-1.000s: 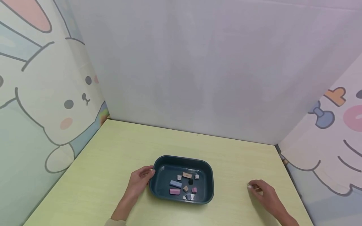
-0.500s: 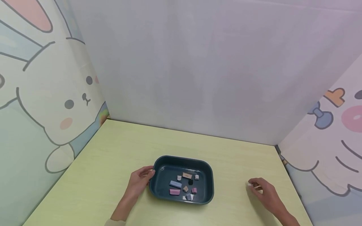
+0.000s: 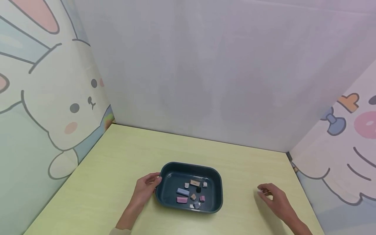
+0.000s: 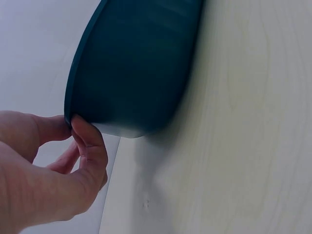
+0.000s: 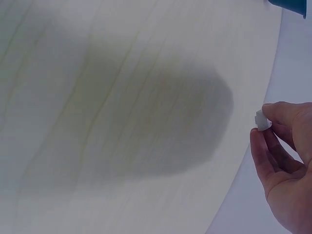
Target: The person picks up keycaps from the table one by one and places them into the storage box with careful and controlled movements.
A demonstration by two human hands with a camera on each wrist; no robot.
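A dark teal tray [image 3: 218, 182] sits on the pale green table [image 3: 117, 156], with several small coloured blocks [image 3: 182, 192] lying inside it. My left hand [image 3: 144, 188] grips the tray's left rim [image 4: 73, 105], with thumb and fingers curled on its edge. Off to the right of the tray, my right hand [image 3: 274, 199] hovers just above the table and pinches a small white block [image 5: 261, 120] between thumb and forefinger. That white block [image 3: 259, 191] shows at the fingertips in the head view.
White panels close the table at the back, and cartoon-printed walls [image 3: 53, 107] stand left and right. Bare tabletop lies behind the tray and between it and my right hand.
My right hand has drifted slightly up and left with the white block. The left hand and the tray have stayed put.
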